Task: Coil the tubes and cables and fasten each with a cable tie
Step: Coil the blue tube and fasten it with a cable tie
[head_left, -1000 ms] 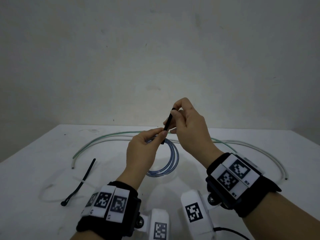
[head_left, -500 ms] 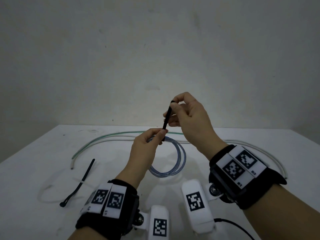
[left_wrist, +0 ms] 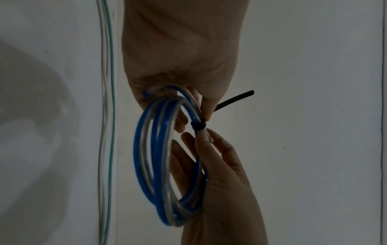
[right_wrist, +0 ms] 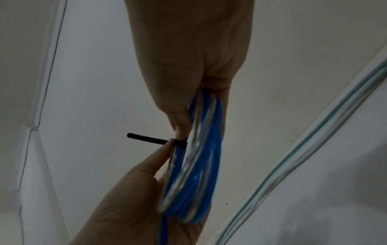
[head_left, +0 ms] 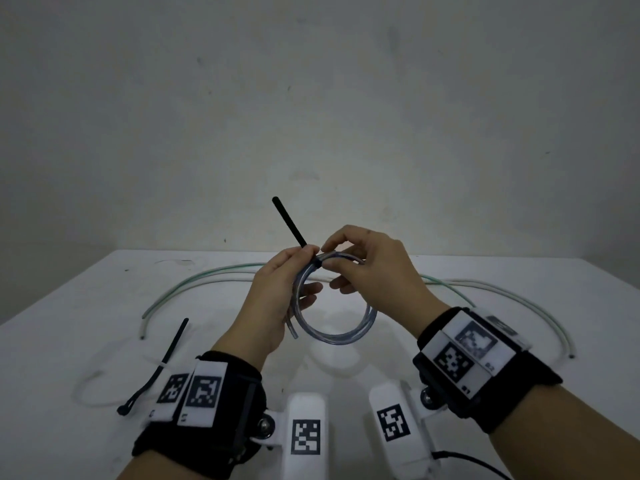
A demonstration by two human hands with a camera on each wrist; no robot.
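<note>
On the left of the white table [head_left: 86, 296], item one: a spare black cable tie [head_left: 154, 367] lying flat with a pale tie crossing it, untouched, well apart from my hands.

Item two, behind it and running across the width of the table: two long loose tubes, one with a green stripe [head_left: 204, 276], one white [head_left: 519, 296], both uncoiled, their ends curving toward me at either side.

Item three, centre, held above the table: the blue-and-clear tube coil [head_left: 334, 336], several turns gathered in a ring. A black cable tie [head_left: 289, 221] is cinched round the top of the coil, its free tail sticking up and to the left.

Item four, my left hand [head_left: 277, 296]: thumb and forefinger pinching at the tie where it wraps the coil; lower fingers curled in behind the ring.

Item five, my right hand [head_left: 374, 268]: thumb and forefinger pinched on the coil just right of the tie, remaining fingers loosely bent below. The two hands sit close together, fingertips nearly touching at the tie.

Item six, near edge: white camera mounts with black-and-white markers [head_left: 306, 441] at both wrists.
</note>
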